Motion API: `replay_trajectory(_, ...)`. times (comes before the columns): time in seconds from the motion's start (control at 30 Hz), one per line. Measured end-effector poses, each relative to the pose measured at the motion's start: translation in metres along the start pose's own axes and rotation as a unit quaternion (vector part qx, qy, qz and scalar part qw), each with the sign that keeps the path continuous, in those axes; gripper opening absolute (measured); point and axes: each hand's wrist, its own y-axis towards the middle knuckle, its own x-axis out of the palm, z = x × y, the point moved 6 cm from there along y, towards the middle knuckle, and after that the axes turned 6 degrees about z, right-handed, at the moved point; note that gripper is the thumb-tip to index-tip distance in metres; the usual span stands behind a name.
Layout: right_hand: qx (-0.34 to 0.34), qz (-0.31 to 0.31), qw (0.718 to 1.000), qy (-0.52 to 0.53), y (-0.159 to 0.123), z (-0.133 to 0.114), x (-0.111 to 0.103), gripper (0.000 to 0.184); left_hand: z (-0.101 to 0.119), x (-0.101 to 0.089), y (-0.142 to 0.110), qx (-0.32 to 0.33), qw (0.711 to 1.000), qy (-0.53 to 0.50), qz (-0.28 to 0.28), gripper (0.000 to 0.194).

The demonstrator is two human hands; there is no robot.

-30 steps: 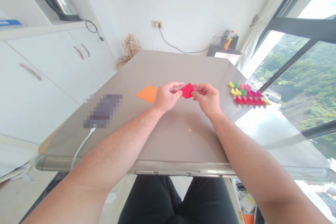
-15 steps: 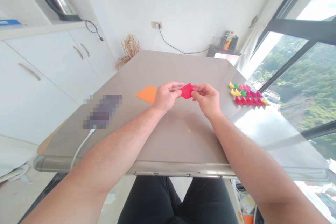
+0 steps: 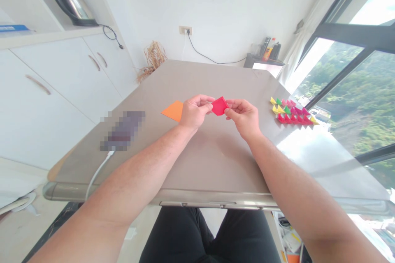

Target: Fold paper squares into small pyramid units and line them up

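A small folded red paper (image 3: 219, 106) is held up between my two hands over the table. My left hand (image 3: 195, 111) pinches its left corner between thumb and fingers. On the opposite side, my right hand (image 3: 243, 116) grips the right edge, thumb in front and fingers behind. Partly covered by my left hand, an orange paper sheet (image 3: 172, 111) lies on the table. Several folded paper pieces (image 3: 295, 119) in red, pink, green and yellow stand in rows at the right.
The grey table (image 3: 203, 164) spreads out in front of me. A blurred-out dark device (image 3: 123, 131) with a white cable (image 3: 98, 171) lies at the left. A kettle (image 3: 72, 4) stands on the cabinet shelf, and bottles (image 3: 268, 49) stand beyond the far right corner, near the window.
Both hands keep their hold on the red paper. The left hand has shifted very slightly to the left, and the paper's angle differs a little. The camera view has moved slightly.
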Motion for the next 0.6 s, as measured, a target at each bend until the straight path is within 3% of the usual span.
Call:
replay_trajectory(0.23,-0.015,0.020,0.999,-0.029,0.001,0.004,-0.004,0.024,-0.007,0.006,-0.006,0.013,0.998,0.052,-0.022,0.029)
replay_trajectory(0.6,-0.052,0.020,0.996,-0.064,-0.001,-0.001,-0.004,0.018,-0.003,0.011,-0.009,0.023,0.997,0.038,-0.058,0.038)
